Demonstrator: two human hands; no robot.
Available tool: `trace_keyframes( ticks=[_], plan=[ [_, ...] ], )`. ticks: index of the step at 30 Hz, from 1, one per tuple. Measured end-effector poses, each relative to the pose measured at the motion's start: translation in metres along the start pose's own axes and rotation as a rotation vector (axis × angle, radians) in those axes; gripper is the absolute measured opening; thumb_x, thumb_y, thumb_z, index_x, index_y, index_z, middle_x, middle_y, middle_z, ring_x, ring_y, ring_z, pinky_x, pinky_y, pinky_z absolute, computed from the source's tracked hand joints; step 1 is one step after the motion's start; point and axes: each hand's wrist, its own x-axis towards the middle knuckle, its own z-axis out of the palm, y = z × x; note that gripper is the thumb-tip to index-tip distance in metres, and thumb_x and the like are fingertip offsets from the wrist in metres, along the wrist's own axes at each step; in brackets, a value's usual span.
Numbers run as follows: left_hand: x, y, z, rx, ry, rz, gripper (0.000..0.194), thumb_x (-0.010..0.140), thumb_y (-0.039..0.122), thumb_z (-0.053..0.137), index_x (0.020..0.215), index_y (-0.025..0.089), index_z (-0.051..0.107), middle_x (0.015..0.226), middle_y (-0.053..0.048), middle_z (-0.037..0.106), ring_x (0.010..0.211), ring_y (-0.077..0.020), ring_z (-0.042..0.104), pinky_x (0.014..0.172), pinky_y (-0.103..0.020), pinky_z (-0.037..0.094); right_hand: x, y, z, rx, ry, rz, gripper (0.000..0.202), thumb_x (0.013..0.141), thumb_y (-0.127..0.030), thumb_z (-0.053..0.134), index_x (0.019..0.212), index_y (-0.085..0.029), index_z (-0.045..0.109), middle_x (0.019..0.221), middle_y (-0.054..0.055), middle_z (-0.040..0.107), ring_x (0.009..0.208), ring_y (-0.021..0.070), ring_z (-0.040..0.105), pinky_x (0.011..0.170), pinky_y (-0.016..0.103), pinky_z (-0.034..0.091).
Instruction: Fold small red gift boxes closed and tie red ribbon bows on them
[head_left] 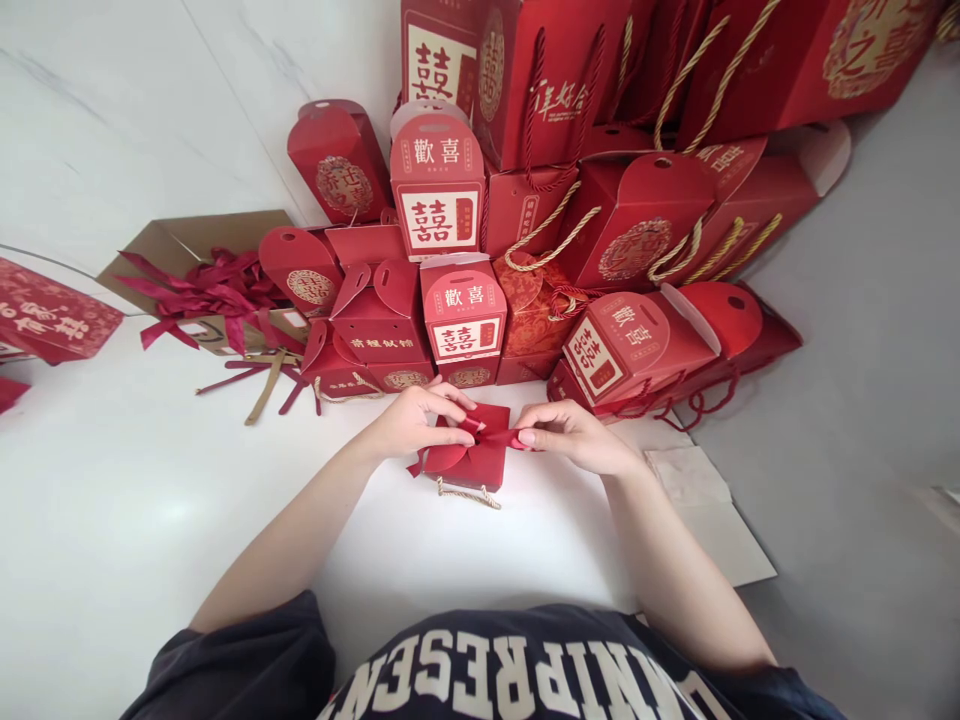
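Observation:
A small red gift box stands on the white table in front of me, its gold cord handle hanging at the near side. Dark red ribbon crosses its top, and one ribbon end sticks out at the box's left. My left hand rests over the left part of the lid, thumb and fingers closed on the ribbon near the middle. At the right edge of the box my right hand pinches the other stretch of ribbon between thumb and fingers.
Red gift boxes and bags with cord handles are stacked behind. Left of them, a cardboard box holds tangled red ribbons; loose strips lie before it. A pale flat board lies at the table's right edge.

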Motion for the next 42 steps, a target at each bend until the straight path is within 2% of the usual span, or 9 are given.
trace_keyframes(
  ticks=[7,12,15,19,23,28,35,39,42],
  plan=[
    [-0.001,0.002,0.001,0.108,-0.012,0.043,0.026,0.071,0.042,0.079,0.086,0.021,0.076,0.102,-0.006,0.068,0.096,-0.0204,0.064,0.119,-0.049,0.019,0.003,-0.018,0.025,-0.317,0.065,-0.275,0.020,0.094,-0.032,0.058,0.105,-0.025,0.073,0.097,0.006,0.069,0.091,0.0194,0.062,0.084,0.035,0.046],
    [-0.003,0.008,0.002,0.195,-0.026,0.072,0.029,0.072,0.044,0.078,0.090,0.022,0.075,0.103,-0.003,0.068,0.101,-0.0200,0.063,0.120,-0.049,0.013,0.012,-0.010,0.039,-0.566,0.195,-0.323,0.019,0.093,-0.029,0.060,0.109,-0.024,0.070,0.092,0.004,0.071,0.081,0.0180,0.062,0.086,0.038,0.040],
    [-0.003,0.010,0.003,0.170,-0.024,0.072,0.022,0.082,0.042,0.069,0.086,0.022,0.076,0.101,-0.003,0.069,0.101,-0.0191,0.063,0.120,-0.046,0.015,0.013,-0.009,0.044,-0.647,0.242,-0.322,0.017,0.092,-0.028,0.063,0.107,-0.024,0.069,0.084,0.002,0.067,0.080,0.0173,0.061,0.085,0.037,0.038],
    [-0.002,0.009,0.003,0.146,-0.003,0.078,0.022,0.088,0.038,0.062,0.087,0.021,0.076,0.100,-0.005,0.070,0.100,-0.0187,0.064,0.117,-0.042,0.022,0.012,-0.009,0.046,-0.535,0.312,-0.316,0.032,0.086,-0.033,0.070,0.115,-0.024,0.061,0.096,0.004,0.065,0.094,0.0212,0.060,0.090,0.038,0.041],
    [-0.002,0.012,0.004,0.221,0.000,0.083,0.018,0.087,0.037,0.063,0.086,0.022,0.073,0.102,-0.003,0.071,0.101,-0.0181,0.065,0.121,-0.046,0.009,0.013,-0.004,0.047,-0.505,0.432,-0.303,0.015,0.093,-0.032,0.059,0.104,-0.024,0.065,0.102,0.007,0.064,0.101,0.0229,0.058,0.093,0.040,0.042],
    [-0.006,0.017,0.006,0.214,0.012,0.068,0.020,0.087,0.038,0.063,0.082,0.019,0.056,0.082,0.002,0.075,0.094,-0.0171,0.069,0.121,-0.051,0.003,0.018,0.004,0.052,-0.555,0.471,-0.334,0.007,0.091,-0.027,0.060,0.091,-0.024,0.067,0.099,0.006,0.067,0.098,0.0238,0.059,0.089,0.041,0.043],
    [-0.006,0.013,0.002,0.055,-0.039,0.001,0.025,0.089,0.039,0.059,0.079,0.018,0.049,0.096,-0.006,0.075,0.100,-0.0212,0.069,0.116,-0.051,0.020,0.012,0.006,0.052,-0.381,0.486,-0.292,0.016,0.098,-0.032,0.050,0.092,-0.023,0.061,0.093,0.005,0.068,0.091,0.0209,0.062,0.091,0.039,0.045],
    [-0.006,0.012,0.000,0.080,-0.056,0.019,0.023,0.089,0.037,0.060,0.081,0.017,0.051,0.094,-0.004,0.074,0.090,-0.0173,0.070,0.118,-0.052,0.014,0.013,0.007,0.054,-0.362,0.428,-0.283,0.019,0.091,-0.034,0.062,0.106,-0.023,0.061,0.103,0.007,0.068,0.097,0.0221,0.063,0.092,0.039,0.046],
    [-0.006,0.013,0.000,0.062,-0.071,0.018,0.022,0.090,0.036,0.060,0.083,0.017,0.053,0.090,-0.004,0.074,0.089,-0.0177,0.069,0.114,-0.051,0.025,0.016,0.010,0.056,-0.333,0.432,-0.279,0.024,0.085,-0.029,0.070,0.107,-0.023,0.063,0.101,0.006,0.069,0.096,0.0217,0.063,0.090,0.038,0.048]
  ],
)
